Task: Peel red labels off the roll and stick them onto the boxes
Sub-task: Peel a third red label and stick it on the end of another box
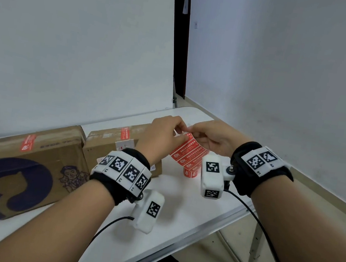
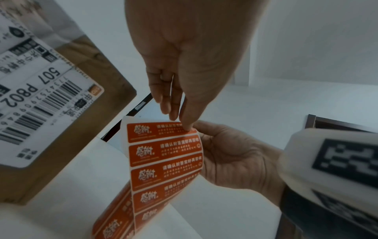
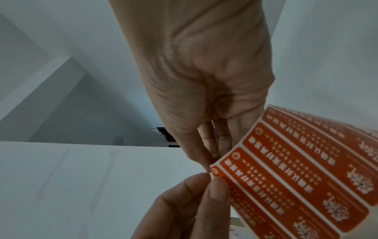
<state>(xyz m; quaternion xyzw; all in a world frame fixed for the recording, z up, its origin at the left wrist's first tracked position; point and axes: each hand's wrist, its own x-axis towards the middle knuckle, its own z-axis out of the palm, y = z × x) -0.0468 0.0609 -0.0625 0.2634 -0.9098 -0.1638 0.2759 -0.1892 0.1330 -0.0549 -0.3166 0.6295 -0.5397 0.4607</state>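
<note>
1. Up above the white folding table (image 1: 181, 209), both hands meet at the top end of the strip of red rectangular labels on white backing paper (image 1: 189, 153), which hangs in the air and curves down to the small red label roll (image 1: 190, 173) standing on the tabletop.
2. Left hand (image 1: 162, 138): thumb and fingertips are pinched together on the top corner of the strip (the topmost label's edge, as the left wrist view shows).
3. Right hand (image 1: 215, 139): its fingers are curled, clamped on the same strip just beside the left fingertips.
4. Two brown cardboard boxes lie to the left: the large box with the dark blue print (image 1: 16, 175) near the table's front edge, and the smaller box (image 1: 108, 144) behind it, touching or nearly so. Each carries a red label on top already.
5. Bare tabletop lies in front of the roll and toward the right edge.
</note>
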